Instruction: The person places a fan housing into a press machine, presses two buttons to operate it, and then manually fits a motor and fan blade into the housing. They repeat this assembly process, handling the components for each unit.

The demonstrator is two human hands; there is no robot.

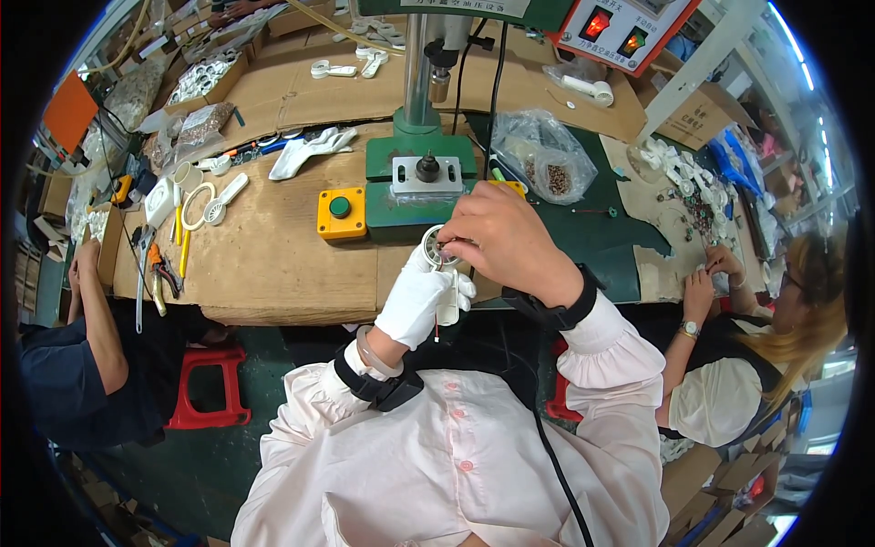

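My left hand [407, 305], in a white glove, holds a white plastic fan housing [430, 241] with a round, ringed head and a short handle. The head is tipped up toward the press, and the handle hangs below the gloved fingers. A thin wire with a small white plug [437, 339] dangles beneath the handle. Over the round head, my bare right hand [507, 235] has its thumb and fingers pinched together at the opening. Whatever sits between those fingertips is mostly covered and too small to name. Both hands are just in front of the green press base [401, 213].
A press column [417, 87] rises behind my hands, with a yellow button box [341, 215] to its left. A clear bag of small metal parts [553, 173] lies right. Leftward are a spare glove [313, 152], pliers [163, 272] and white fan parts [214, 211]. Co-workers sit at both sides.
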